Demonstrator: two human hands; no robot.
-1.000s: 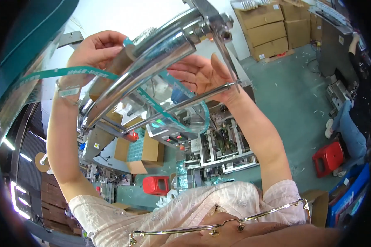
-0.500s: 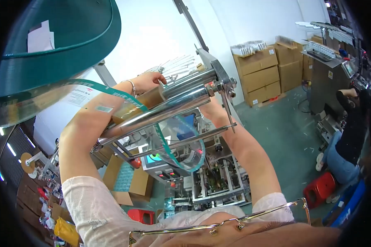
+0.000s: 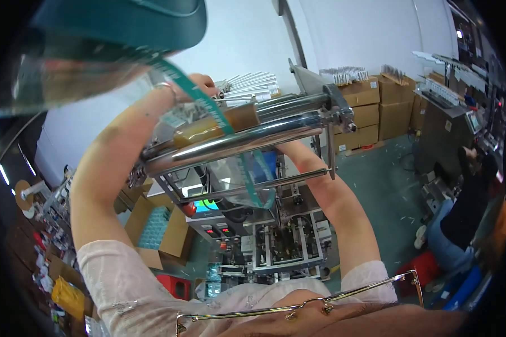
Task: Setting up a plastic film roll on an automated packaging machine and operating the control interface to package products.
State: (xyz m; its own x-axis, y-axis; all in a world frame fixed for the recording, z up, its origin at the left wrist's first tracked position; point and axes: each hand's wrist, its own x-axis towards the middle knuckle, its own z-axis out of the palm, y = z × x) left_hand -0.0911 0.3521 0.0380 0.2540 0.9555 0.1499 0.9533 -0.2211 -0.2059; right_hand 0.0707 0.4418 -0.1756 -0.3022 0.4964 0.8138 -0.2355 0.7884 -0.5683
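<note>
My left hand [image 3: 201, 86] is raised beyond a pair of shiny metal rollers [image 3: 247, 137], its fingers curled in beside a metal fitting at the far side; what they hold is hidden. Clear film with a green printed edge strip [image 3: 192, 90] drapes down from the big roll [image 3: 123, 25] at upper left, across my left wrist and over the rollers. Around the farther roller sits a brown tube [image 3: 230, 121]. Reaching under the roller frame is my right arm [image 3: 331, 194]; the rollers hide the fingers of my right hand.
Below the rollers stands a packing machine [image 3: 289, 241] with a lit control panel [image 3: 207, 205]. An open carton [image 3: 177, 236] of small clear packs and a red stool [image 3: 174, 285] are at left. Stacked cartons [image 3: 357, 112] line the wall. A person [image 3: 461, 224] sits at right.
The view has shifted, so the rollers appear farther right and the film roll higher. My left hand stays by the far roller, and the hanging film loop looks narrower.
</note>
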